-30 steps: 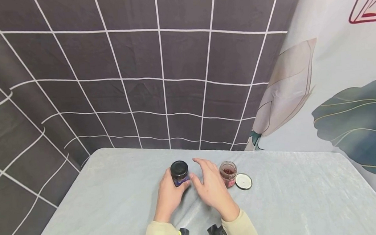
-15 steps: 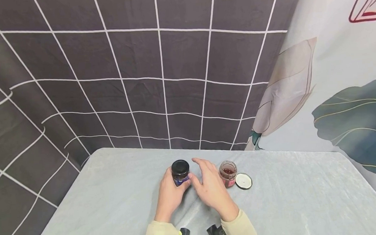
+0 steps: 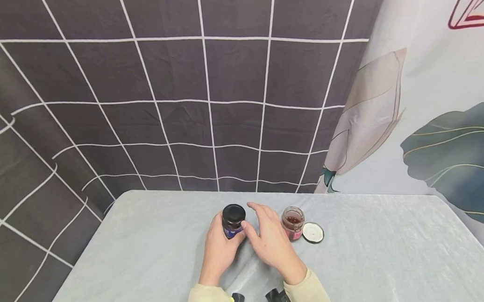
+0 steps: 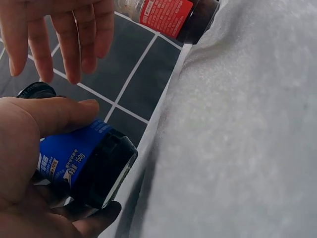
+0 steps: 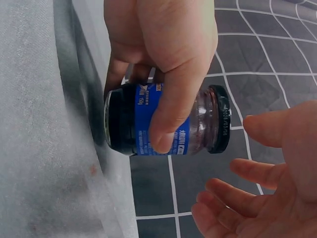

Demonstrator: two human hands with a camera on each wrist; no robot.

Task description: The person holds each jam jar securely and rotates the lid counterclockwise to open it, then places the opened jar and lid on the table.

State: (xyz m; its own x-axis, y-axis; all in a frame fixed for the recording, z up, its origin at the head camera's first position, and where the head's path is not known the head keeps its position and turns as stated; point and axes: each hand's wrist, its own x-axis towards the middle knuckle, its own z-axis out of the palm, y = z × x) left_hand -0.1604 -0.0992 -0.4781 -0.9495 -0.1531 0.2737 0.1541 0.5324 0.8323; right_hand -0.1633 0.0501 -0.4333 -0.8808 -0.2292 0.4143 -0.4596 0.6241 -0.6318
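My left hand (image 3: 220, 248) grips a small glass jam jar (image 5: 163, 119) with a blue label and a black lid (image 3: 233, 213). Thumb and fingers wrap its sides, and the left wrist view shows its base raised off the cloth. To the jar's right, my right hand (image 3: 272, 240) has its fingers spread and holds nothing. In the right wrist view its fingertips (image 5: 255, 130) stand a short gap from the lid. Beyond the right hand, a second jar (image 3: 293, 223) with a red label stands uncovered, dark red contents inside.
Beside the red-labelled jar a loose lid (image 3: 313, 232) lies with its white inside up. A pale grey cloth covers the table (image 3: 383, 248). A dark curtain (image 3: 181, 127) with a white grid hangs behind, and a leaf-patterned one (image 3: 394, 159) hangs at right.
The left hand has brought the blue-labelled jar slightly right and up in the head view, nearer the right hand. The right hand, the red-labelled jar and the loose lid look almost unmoved.
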